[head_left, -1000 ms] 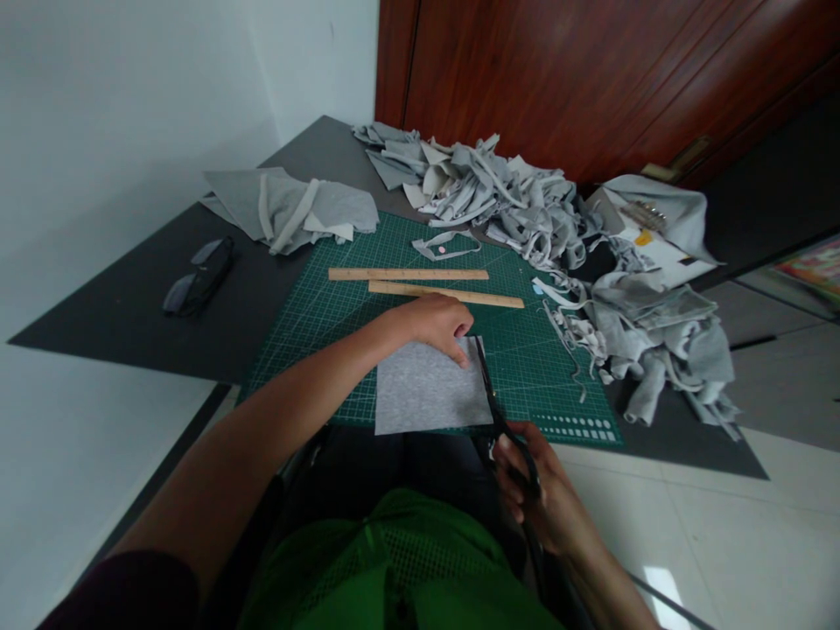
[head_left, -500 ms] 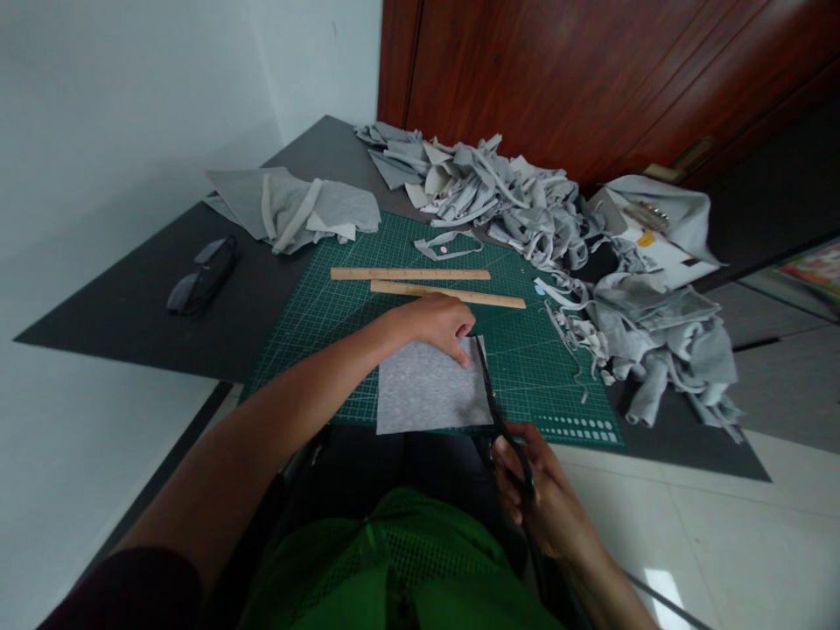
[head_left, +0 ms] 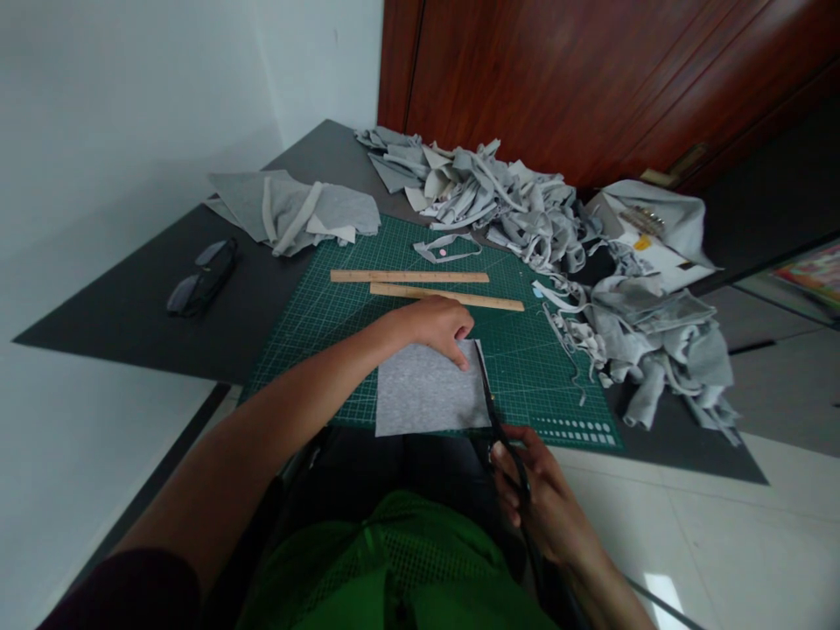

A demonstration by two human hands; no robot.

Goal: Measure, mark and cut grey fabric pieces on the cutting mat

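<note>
A rectangular piece of grey fabric lies on the green cutting mat at its near edge. My left hand is on the fabric's far right corner, fingers curled and thumb pressed against the cloth. Black scissors are gripped in my right hand at the near right, fingers around the handles. Their blades lie along the fabric's right edge, tips pointing away from me. A narrow sliver of cloth shows to the right of the blades near the tips.
Two wooden rulers lie beyond my left hand, with a thin fabric loop behind them. Grey scraps heap along the back and right. More folded fabric and sunglasses are on the left. A white box stands back right.
The scissor blades have shifted slightly at the fabric's right edge, and a thin sliver shows beside them. My left hand keeps its place on the cloth.
</note>
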